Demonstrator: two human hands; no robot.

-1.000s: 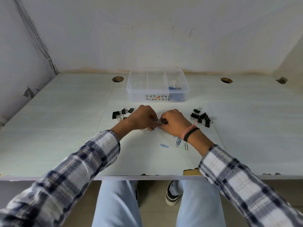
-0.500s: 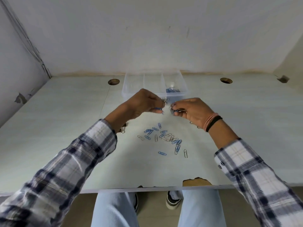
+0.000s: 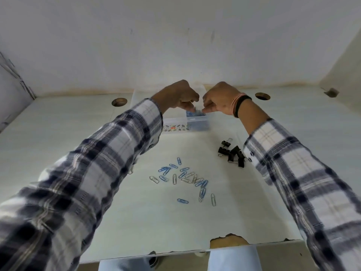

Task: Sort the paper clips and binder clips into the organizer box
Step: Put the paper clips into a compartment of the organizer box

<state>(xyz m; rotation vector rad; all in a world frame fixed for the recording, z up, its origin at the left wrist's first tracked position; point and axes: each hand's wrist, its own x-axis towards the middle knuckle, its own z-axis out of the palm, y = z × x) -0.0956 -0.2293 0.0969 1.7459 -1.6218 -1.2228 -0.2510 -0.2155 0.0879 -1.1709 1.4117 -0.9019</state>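
The clear organizer box [image 3: 176,122] stands at the back of the table, partly hidden by my left sleeve. Its right compartment holds blue paper clips [image 3: 196,115]. Both hands hover right above that compartment with curled fingers. My left hand [image 3: 178,95] pinches a thin paper clip at its fingertips. My right hand [image 3: 218,100] pinches small clips just over the blue pile; blur hides the detail. Several loose blue and silver paper clips [image 3: 183,177] lie scattered mid-table. A heap of black binder clips [image 3: 232,153] sits to the right, beside my right sleeve.
Two round cable holes [image 3: 119,102] [image 3: 262,96] are cut in the tabletop on either side of the box. Walls close the desk on three sides. The front edge has a chipped spot [image 3: 228,240]. A silver clip [image 3: 130,171] peeks from under my left sleeve.
Both hands rose from the loose clip pile with clips pinched and moved away from me to above the box's right compartment. The camera tilted forward.
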